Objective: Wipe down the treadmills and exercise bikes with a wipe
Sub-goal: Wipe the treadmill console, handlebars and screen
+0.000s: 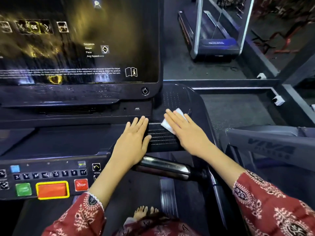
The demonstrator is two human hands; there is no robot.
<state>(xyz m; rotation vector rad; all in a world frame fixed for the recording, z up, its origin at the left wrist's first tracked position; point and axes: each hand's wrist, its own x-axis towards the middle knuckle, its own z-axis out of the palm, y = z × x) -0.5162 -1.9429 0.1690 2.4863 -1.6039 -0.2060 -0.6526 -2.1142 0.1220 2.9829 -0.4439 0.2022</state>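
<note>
I stand on a black treadmill, facing its console [68, 138]. A white wipe [167, 125] lies on the right side of the console, over a ribbed speaker grille. My right hand [185, 132] presses flat on the wipe with straight fingers; only the wipe's corners show past them. My left hand [134, 142] rests flat on the console just left of the grille, fingers straight and together. The dark glossy screen [76, 45] rises behind both hands.
Buttons sit at the lower left: a green one [23, 189], a red pad with yellow rim [52, 190], a red STOP [81, 184]. A black handlebar grip [165, 167] lies below my hands. Another treadmill [216, 31] stands at the far right.
</note>
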